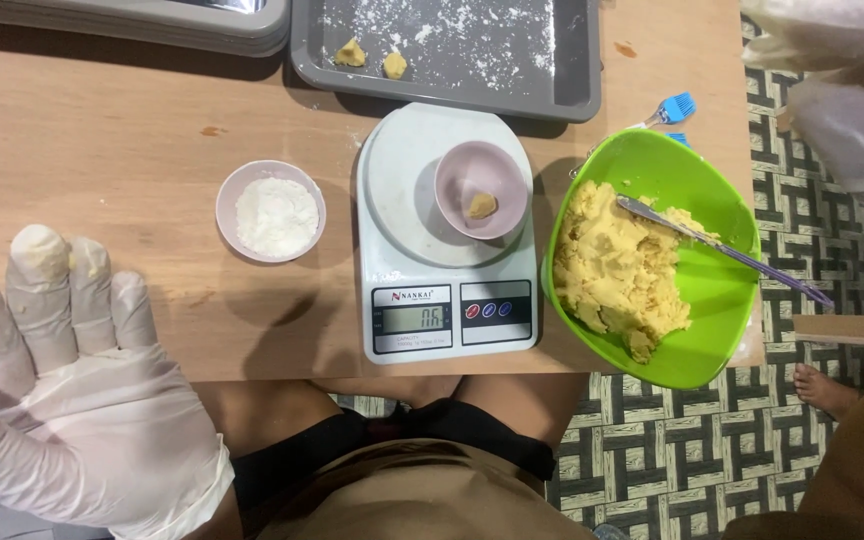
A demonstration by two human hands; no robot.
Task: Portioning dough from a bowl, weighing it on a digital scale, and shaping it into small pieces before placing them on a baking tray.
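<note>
My left hand (72, 400) wears a white glove and is held palm up, fingers spread, at the lower left over the table edge, with dough smears on the fingertips and nothing in it. A blurred white gloved shape at the top right (852, 130) seems to be my right hand, close to the camera, with a bit of dough stuck to it. A white digital kitchen scale (392, 200) stands in the middle with a small pink bowl (457, 170) on it holding a dough lump (482, 206). A green bowl (712, 300) of yellow dough (617, 270) sits to its right with a knife (722, 250) resting in it.
A small pink bowl of white flour (275, 215) sits left of the scale. A grey floured tray (572, 90) with two dough pieces (372, 58) lies at the back, with stacked trays (152, 25) beside it. A blue silicone brush (670, 110) lies behind the green bowl. Another person's foot (824, 388) rests on the patterned floor.
</note>
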